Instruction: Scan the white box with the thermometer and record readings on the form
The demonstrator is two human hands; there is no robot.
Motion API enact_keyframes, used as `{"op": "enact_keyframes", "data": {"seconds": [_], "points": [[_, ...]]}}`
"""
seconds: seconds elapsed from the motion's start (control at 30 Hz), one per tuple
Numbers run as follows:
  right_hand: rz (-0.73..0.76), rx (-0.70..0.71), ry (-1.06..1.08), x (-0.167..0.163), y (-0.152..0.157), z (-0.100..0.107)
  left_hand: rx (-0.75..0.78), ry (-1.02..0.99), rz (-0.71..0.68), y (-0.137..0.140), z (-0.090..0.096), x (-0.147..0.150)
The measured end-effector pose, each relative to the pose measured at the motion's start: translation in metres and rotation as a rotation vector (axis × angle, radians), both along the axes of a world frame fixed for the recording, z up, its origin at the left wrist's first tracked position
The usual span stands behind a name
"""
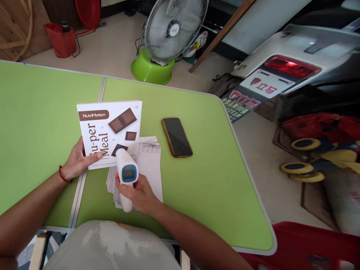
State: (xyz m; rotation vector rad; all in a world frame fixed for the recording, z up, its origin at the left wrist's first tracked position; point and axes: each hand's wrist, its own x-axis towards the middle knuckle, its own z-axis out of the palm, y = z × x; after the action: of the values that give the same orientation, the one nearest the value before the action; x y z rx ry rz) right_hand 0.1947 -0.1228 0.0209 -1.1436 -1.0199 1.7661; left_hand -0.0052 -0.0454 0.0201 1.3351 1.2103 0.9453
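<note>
My left hand (81,158) grips the lower left edge of a white box (123,112), its thumb across the front. The box carries the word NutriMotion and pictures of chocolate pieces. In my right hand (142,193) is a white infrared thermometer (126,163), with fingers wrapped round its handle. Its blue-rimmed screen faces me, and its front end overlaps the lower part of the box; whether they touch I cannot tell. Beneath both lie several sheets of paper (150,168) with writing, partly hidden. A dark phone (177,137) in a brown case lies to the right of the papers.
The green folding table (213,195) has a pale metal rim and a seam on the left. Beyond it, a fan (174,30) stands by a green tub (153,69). A white motorbike rear (309,52) is close to the table's right side. A red chair (303,240) sits at lower right.
</note>
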Motion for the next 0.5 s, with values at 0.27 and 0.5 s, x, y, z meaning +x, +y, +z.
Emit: {"op": "enact_keyframes", "data": {"seconds": [0.27,0.5], "points": [[-0.008,-0.008,0.014,0.0005,-0.0011,-0.0034,0.006,0.0,-0.014,-0.0002,-0.0012,-0.0004],[0.013,0.002,0.015,0.0007,-0.0004,-0.0013,0.012,0.003,-0.027,-0.0003,0.0027,-0.0001]]}}
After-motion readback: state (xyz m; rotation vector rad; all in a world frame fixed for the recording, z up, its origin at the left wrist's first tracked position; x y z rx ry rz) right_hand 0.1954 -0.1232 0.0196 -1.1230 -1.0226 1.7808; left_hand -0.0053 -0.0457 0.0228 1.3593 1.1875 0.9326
